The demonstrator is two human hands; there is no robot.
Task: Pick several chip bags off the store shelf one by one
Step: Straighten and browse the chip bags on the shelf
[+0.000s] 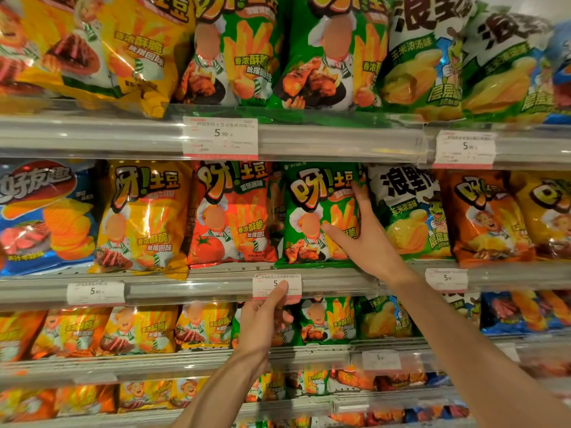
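Note:
A green chip bag (312, 211) stands upright on the middle shelf between a red tomato bag (231, 214) and a white-and-green bag (408, 211). My right hand (361, 233) grips the green bag's right edge, thumb across its front and fingers behind its side. My left hand (262, 319) is lower down, its index finger stretched up and touching the white price tag (276, 287) on the shelf rail below the green bag; it holds nothing.
Shelves above and below are packed with yellow, orange, green and blue chip bags. A yellow bag (142, 217) and a blue bag (43, 214) stand left on the middle shelf. Clear plastic rails (185, 288) with price tags run along each shelf front.

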